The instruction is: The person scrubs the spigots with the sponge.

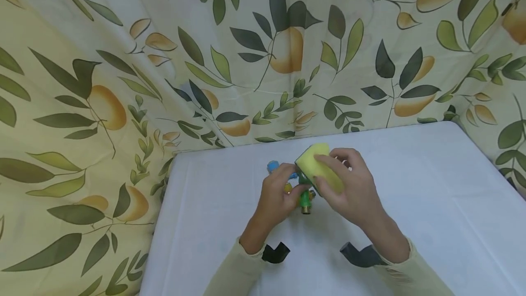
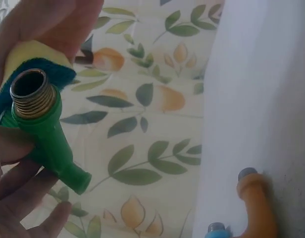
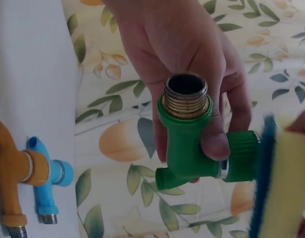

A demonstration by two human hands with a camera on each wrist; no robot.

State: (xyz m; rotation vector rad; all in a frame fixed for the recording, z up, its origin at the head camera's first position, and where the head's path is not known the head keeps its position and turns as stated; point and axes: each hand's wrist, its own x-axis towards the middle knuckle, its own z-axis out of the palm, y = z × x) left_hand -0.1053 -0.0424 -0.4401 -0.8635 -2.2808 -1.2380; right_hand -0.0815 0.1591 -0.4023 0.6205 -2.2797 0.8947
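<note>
My left hand (image 1: 276, 195) grips a green plastic tap (image 3: 184, 144) by its body, thumb across the front. The tap's threaded metal inlet (image 3: 186, 101) faces the camera in the right wrist view, and its small spout (image 3: 170, 178) points to the lower left. In my right hand (image 1: 356, 191) is a yellow sponge (image 1: 316, 163) with a dark blue-green scouring side (image 3: 264, 173). The scouring side is right against the tap's ribbed round knob (image 3: 241, 156). Only the right hand's fingers show at that view's right edge.
An orange tap (image 3: 14, 168) and a light blue tap (image 3: 43, 186) lie on the white-covered table (image 1: 213, 223), behind my hands in the head view. A leaf-and-fruit patterned curtain (image 1: 263, 99) hangs along the table's back and left sides. Dark curved pieces (image 1: 276, 253) sit by both wrists.
</note>
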